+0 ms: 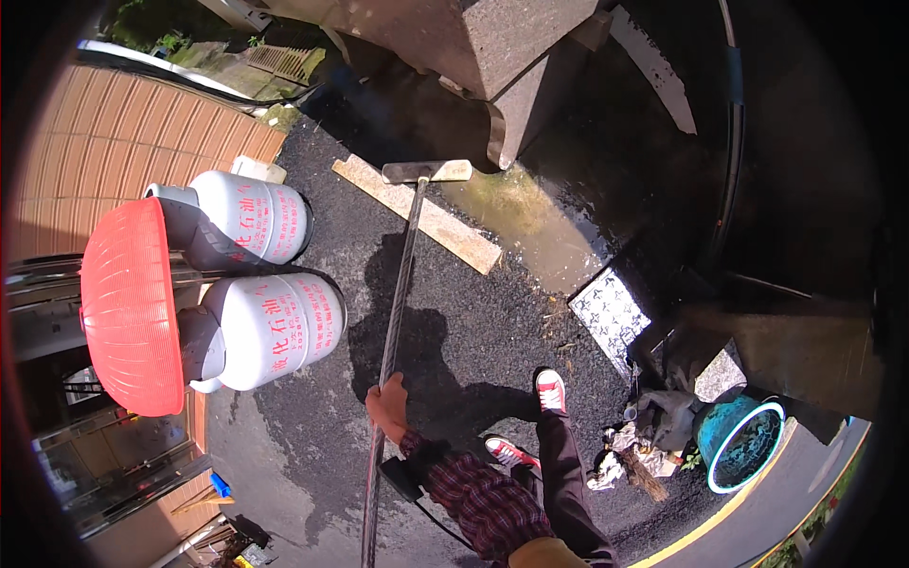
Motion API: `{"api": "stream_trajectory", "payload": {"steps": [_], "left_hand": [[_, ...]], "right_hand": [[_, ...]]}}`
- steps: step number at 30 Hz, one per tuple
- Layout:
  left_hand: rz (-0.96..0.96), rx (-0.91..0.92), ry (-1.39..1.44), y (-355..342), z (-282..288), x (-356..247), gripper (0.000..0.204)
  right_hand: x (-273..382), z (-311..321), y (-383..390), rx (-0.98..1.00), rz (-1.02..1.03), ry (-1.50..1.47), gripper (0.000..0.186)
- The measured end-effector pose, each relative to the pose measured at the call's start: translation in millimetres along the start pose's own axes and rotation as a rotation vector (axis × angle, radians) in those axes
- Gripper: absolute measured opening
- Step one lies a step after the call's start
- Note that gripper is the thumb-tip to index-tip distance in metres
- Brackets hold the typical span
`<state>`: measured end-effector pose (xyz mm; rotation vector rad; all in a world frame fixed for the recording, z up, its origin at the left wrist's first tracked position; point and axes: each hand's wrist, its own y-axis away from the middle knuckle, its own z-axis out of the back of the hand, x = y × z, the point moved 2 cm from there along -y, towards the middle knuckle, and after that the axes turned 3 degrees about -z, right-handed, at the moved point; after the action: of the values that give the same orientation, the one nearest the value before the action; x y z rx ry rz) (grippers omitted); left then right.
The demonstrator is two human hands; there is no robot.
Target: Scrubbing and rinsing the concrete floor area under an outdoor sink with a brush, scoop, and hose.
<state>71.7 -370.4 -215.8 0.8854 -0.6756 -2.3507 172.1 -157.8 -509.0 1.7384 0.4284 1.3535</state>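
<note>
My left hand [386,407] is wrapped round the dark pole of a long-handled floor squeegee [402,275]. Its arm wears a plaid sleeve, with a black device and cord at the wrist. The pole runs from the lower edge up to a flat crossbar head [426,172]. That head sits beside a speckled board [417,213], near the edge of shallow murky water [530,222]. Whether the head touches the ground I cannot tell. My right hand is not in view. My feet in red shoes [550,390] stand on dark asphalt, right of the pole.
Two white gas cylinders [279,327] stand at left, a red ribbed plastic dome [133,308] beside them. A stone block [516,57] overhangs the water. At right are a patterned tile [611,322], crumpled rubbish [625,454] and a teal tub [705,440].
</note>
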Motion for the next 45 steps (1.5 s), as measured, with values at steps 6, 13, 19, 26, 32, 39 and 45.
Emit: {"api": "stream_trajectory", "payload": {"steps": [6, 13, 19, 26, 32, 39, 45], "left_hand": [[0.162, 0.026, 0.257, -40.0, -79.0, -19.8, 0.026], [0.085, 0.031, 0.005, 20.9, -41.3, 13.5, 0.024], [0.272, 0.093, 0.249, 56.3, -21.9, 63.5, 0.029], [0.329, 0.318, 0.255, 96.9, -56.0, 97.1, 0.031], [0.128, 0.264, 0.310, 70.5, -113.2, 103.4, 0.031], [0.762, 0.329, 0.781, 189.9, -72.0, 263.7, 0.036], [0.179, 0.336, 0.266, 115.8, -111.1, 194.8, 0.023]], "right_hand": [[64.1, 47.6, -78.1, 0.001, 0.071, 0.115, 0.020], [-10.9, 61.6, 4.7, 0.007, -0.032, 0.110, 0.022], [-35.9, 87.0, 97.8, -0.048, -0.099, 0.041, 0.023], [-125.6, 170.1, 107.1, -0.235, 0.017, 0.320, 0.023], [-51.4, 192.0, 47.7, -0.135, 0.036, 0.309, 0.024], [-239.6, 207.9, 142.1, -0.391, 0.190, 0.618, 0.045], [-111.0, 205.0, 85.4, -0.268, -0.225, 0.432, 0.044]]}}
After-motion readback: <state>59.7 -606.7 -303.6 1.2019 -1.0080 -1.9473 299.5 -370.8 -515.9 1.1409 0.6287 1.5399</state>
